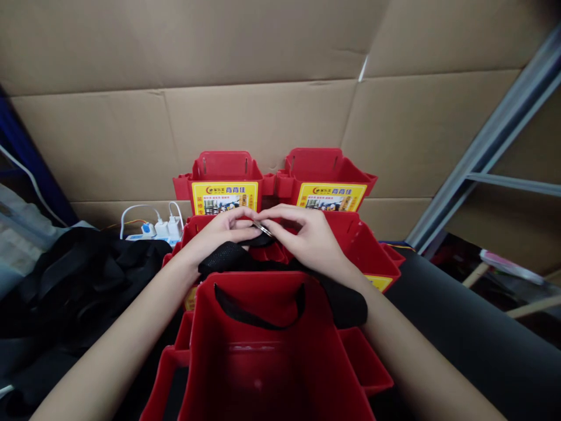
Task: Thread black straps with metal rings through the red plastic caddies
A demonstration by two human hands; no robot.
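Above the back edge of a red plastic tool bin (258,362), my left hand (225,225) and my right hand (307,234) meet fingertip to fingertip. Between them is a small shiny metal ring-like buckle (264,228), its exact shape partly hidden. My right fingers pinch the buckle, and my left fingers are closed on the black strap (225,257) beside it. The strap runs behind the bin and its wide padded end (346,301) shows by my right forearm. Thin black webbing (258,320) loops through two slots in the bin's back wall.
More red bins (228,166) with yellow labels (333,196) stand behind, against a cardboard wall (263,128). Black fabric (83,280) is heaped at left, near a power strip with plugs (162,227). A metal frame (473,158) rises at right beside the black surface (464,327).
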